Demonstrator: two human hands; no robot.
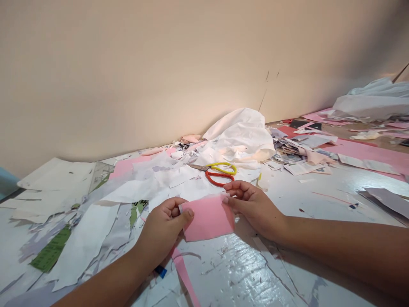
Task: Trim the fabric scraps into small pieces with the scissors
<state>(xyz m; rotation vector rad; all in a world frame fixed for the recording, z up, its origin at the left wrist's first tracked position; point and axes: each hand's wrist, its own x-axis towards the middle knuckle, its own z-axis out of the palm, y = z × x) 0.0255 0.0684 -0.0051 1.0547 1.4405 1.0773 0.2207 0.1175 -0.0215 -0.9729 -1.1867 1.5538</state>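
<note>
A small pink sheet of paper (pixel 207 219), roughly rectangular, is held up above the table between both hands. My left hand (pixel 162 228) pinches its left edge, the thumb lying on the face of the sheet. At the upper right corner, my right hand (pixel 252 209) grips it between thumb and fingers. Just beyond the sheet lie scissors (pixel 207 168) with one yellow and one red handle loop, their blades pointing left; neither hand appears to grip them. Below the left hand, a narrow pink paper strip (pixel 185 277) runs toward the near edge.
Paper scraps cover much of the white table (pixel 243 273). A crumpled white sheet (pixel 239 132) rises against the wall (pixel 143 76). White sheets (pixel 54 183) lie at left, with a green piece (pixel 53 249) nearer. Larger pink paper (pixel 370 153) and printed scraps (pixel 303 157) spread at right.
</note>
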